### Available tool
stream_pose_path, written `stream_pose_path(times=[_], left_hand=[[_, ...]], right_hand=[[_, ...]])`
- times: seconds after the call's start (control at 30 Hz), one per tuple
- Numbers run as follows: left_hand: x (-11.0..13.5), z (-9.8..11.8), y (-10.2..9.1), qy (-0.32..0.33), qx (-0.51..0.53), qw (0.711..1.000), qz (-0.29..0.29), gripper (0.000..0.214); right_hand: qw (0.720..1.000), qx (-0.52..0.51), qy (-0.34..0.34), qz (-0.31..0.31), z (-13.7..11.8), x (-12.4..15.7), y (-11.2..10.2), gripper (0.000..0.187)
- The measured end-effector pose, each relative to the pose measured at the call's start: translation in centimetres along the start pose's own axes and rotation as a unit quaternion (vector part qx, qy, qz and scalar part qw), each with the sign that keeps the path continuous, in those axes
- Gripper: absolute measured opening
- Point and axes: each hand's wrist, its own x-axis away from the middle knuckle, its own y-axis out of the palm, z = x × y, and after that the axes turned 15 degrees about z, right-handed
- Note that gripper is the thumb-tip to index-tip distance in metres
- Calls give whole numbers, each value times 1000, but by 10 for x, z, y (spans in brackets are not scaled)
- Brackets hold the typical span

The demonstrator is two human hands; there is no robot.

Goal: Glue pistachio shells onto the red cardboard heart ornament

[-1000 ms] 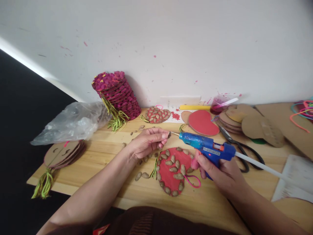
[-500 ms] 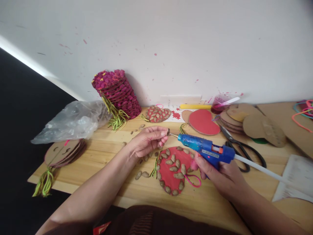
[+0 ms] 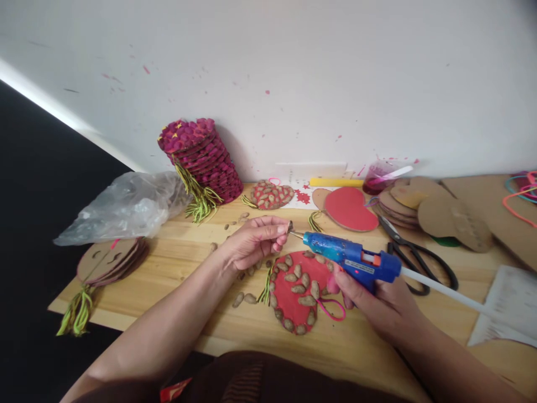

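Head view, left hand: my left hand (image 3: 251, 246) is closed to a pinch, with the thumb and fingertips (image 3: 280, 230) pressed on a small brown seed (image 3: 289, 226) and the other fingers curled under.
Head view, seed: it sticks out to the right from the very tips of my fingers. It is held in the air over the table (image 3: 176, 263), just beyond the upper edge of the red heart (image 3: 293, 305).
Head view, right hand: my right hand (image 3: 377, 302) is wrapped tight round the handle of the glue gun (image 3: 352, 258), which lies nearly level and points left.
Nozzle: the thin metal tip (image 3: 296, 234) meets the seed or stops just short of it; I cannot tell whether they touch.
Glue gun make: blue plastic with a glossy, smeared barrel. A smooth white glue stick (image 3: 440, 286) juts from its back.
Red heart make: a flat, matt heart-shaped card lying on the wood below both hands. It is ringed and dotted with ridged, almond-shaped seeds, and a pink cord loop (image 3: 332, 309) sits at its right edge.
Loose seeds (image 3: 243, 299): scattered on the pale wood grain just left of the heart.
Scissors (image 3: 419, 257): black-handled, lying behind my right hand.
Plastic bag (image 3: 121, 210): clear and crumpled, at the far left.
Magenta stack (image 3: 201, 159): bumpy pieces piled and leaning by the wall.
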Motion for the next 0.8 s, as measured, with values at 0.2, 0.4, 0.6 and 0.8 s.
stream_pose_path(times=[0.2, 0.4, 0.6, 0.8], left_hand=[[0, 0, 1, 0, 3, 1000, 6, 30], [0, 0, 1, -3, 7, 1000, 3, 30], [0, 0, 1, -2, 11, 1000, 1, 29], [0, 0, 1, -2, 14, 1000, 0, 29]], right_hand=[[1000, -14, 4, -20, -3, 0, 0, 21], [1000, -6, 2, -18, -5, -2, 0, 21], [1000, 18, -12, -6, -2, -2, -1, 22], [999, 22, -24, -12, -4, -2, -3, 24]])
